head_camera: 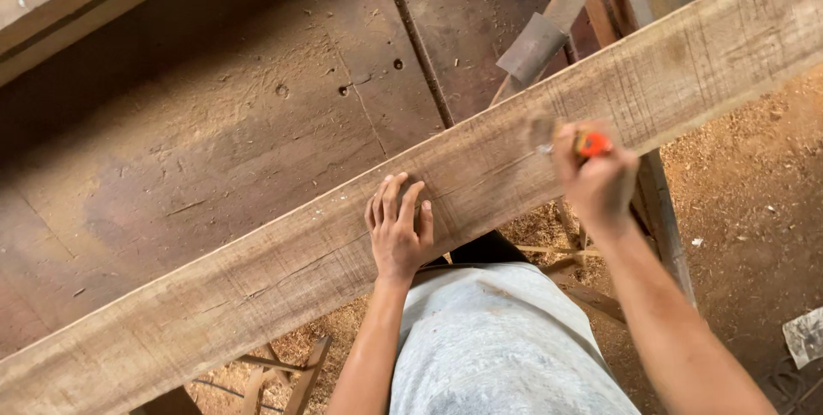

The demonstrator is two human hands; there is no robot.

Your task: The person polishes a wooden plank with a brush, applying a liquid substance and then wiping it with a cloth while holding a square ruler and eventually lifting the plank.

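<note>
1. A dark, worn wooden table [214, 123] fills the upper left of the view, its top scattered with sawdust and marked by a few small holes.
2. A long, pale, rough-sawn wooden plank [283, 261] lies diagonally across the view, rising from the lower left edge to the upper right corner, its near edge overhanging the table toward the person.
3. A sawdust-covered floor [754, 201] shows to the right and below the plank, with thin wooden legs and slats visible beneath.
4. A flat grey metal blade on a wooden bar [531, 46] lies just beyond the plank's far edge, near the top centre.
5. The left hand [399, 228] lies flat and open on the plank's face, fingers spread slightly, palm pressing down near the near edge.
6. The right hand [596, 177] is closed in a fist around a small orange-red tool [592, 143], held over the plank's near edge; motion blur hides the tool's tip.
</note>
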